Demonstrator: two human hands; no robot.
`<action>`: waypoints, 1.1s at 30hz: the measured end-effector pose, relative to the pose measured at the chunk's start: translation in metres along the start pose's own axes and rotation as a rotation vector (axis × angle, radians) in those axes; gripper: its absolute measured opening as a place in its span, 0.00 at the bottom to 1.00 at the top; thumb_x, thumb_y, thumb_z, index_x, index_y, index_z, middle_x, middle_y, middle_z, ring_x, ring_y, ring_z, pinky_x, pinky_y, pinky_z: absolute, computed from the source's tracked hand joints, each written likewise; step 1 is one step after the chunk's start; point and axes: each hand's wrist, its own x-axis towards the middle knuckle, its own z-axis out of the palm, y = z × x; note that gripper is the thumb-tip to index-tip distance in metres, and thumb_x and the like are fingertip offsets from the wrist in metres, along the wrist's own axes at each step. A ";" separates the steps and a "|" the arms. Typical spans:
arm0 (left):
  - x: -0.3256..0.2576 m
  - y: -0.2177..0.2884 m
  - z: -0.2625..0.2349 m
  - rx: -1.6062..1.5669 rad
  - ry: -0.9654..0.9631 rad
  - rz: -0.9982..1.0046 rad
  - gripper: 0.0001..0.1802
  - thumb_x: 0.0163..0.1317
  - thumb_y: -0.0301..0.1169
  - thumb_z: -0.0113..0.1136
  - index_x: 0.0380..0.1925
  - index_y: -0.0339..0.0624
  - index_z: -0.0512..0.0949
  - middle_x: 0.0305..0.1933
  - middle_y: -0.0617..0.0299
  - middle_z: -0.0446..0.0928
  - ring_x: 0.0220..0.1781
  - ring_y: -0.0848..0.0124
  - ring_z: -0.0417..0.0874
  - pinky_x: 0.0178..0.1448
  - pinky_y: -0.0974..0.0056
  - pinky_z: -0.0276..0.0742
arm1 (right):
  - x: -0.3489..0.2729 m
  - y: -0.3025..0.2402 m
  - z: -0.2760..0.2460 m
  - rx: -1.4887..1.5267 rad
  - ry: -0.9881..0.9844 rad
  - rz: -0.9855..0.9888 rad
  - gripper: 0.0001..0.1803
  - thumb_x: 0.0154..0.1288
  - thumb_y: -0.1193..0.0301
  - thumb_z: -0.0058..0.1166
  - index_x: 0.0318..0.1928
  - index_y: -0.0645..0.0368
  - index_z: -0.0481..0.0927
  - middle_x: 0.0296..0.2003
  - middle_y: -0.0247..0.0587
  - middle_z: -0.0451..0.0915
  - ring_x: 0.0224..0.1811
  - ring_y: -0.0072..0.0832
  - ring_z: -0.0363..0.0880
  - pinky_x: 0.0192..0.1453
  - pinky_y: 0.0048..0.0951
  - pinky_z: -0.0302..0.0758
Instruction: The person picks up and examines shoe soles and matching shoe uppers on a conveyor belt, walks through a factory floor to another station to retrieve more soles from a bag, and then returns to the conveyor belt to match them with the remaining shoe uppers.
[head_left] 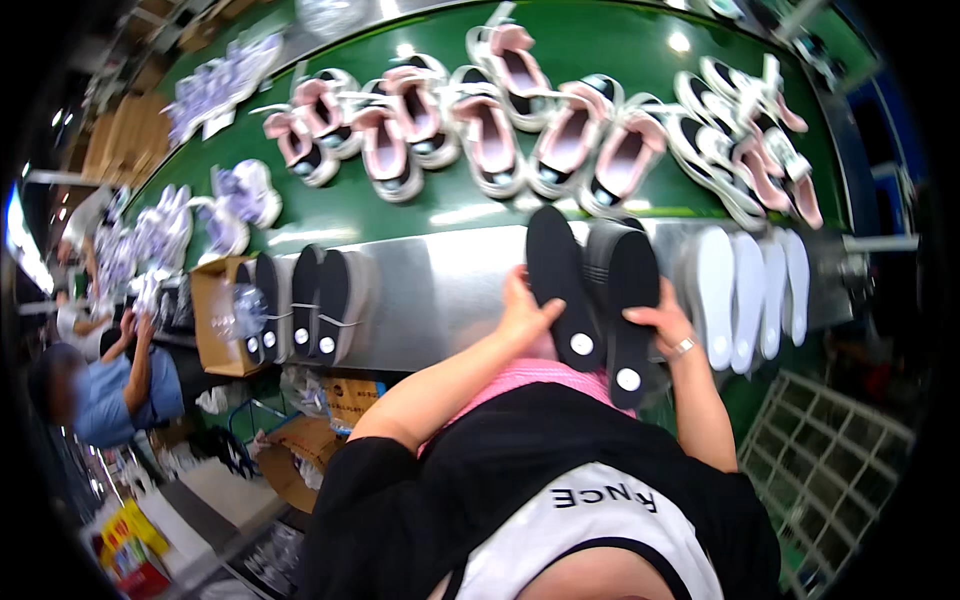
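Observation:
My left hand (528, 310) is closed round the left edge of a black insole (556, 262), its thumb across the top. Beside it, my right hand (664, 324) grips a stack of black insoles (634, 270) from the right, thumb on the upper face. Both lots point away from me, with a round white sticker near the heel. Layered edges show on the right-hand stack; how many insoles are in the left hand I cannot tell. Beneath them is a metal ledge (440, 290).
Bundled black insoles (340, 295) and an open cardboard box (212, 310) are at left; white insoles (714, 290) stand right. Pink-lined sneakers (490, 145) and lilac shoes (225, 85) cover the green conveyor belt (400, 222). A person in blue (115, 395) works at far left. A wire rack (820, 470) is lower right.

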 end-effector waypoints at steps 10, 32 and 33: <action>0.041 0.074 -0.046 0.107 -0.412 -0.100 0.28 0.46 0.38 0.59 0.45 0.33 0.64 0.41 0.48 0.69 0.45 0.59 0.71 0.50 0.59 0.66 | -0.030 -0.043 -0.010 -1.397 0.553 0.038 0.24 0.50 0.59 0.53 0.39 0.68 0.72 0.27 0.50 0.76 0.27 0.35 0.75 0.35 0.28 0.71; 0.241 0.018 -0.418 1.289 -0.199 -0.061 0.24 0.36 0.36 0.63 0.38 0.52 0.69 0.35 0.54 0.75 0.38 0.56 0.75 0.42 0.57 0.70 | 0.196 -0.126 0.063 -1.852 0.297 -0.132 0.22 0.31 0.60 0.64 0.32 0.50 0.75 0.39 0.40 0.70 0.46 0.35 0.68 0.49 0.44 0.63; 0.231 0.019 -0.418 1.249 -0.236 -0.059 0.24 0.33 0.36 0.64 0.36 0.51 0.71 0.35 0.53 0.74 0.38 0.55 0.75 0.42 0.57 0.71 | 0.194 -0.145 0.060 -1.838 0.257 0.011 0.21 0.33 0.63 0.63 0.35 0.49 0.75 0.40 0.41 0.70 0.46 0.36 0.68 0.49 0.44 0.62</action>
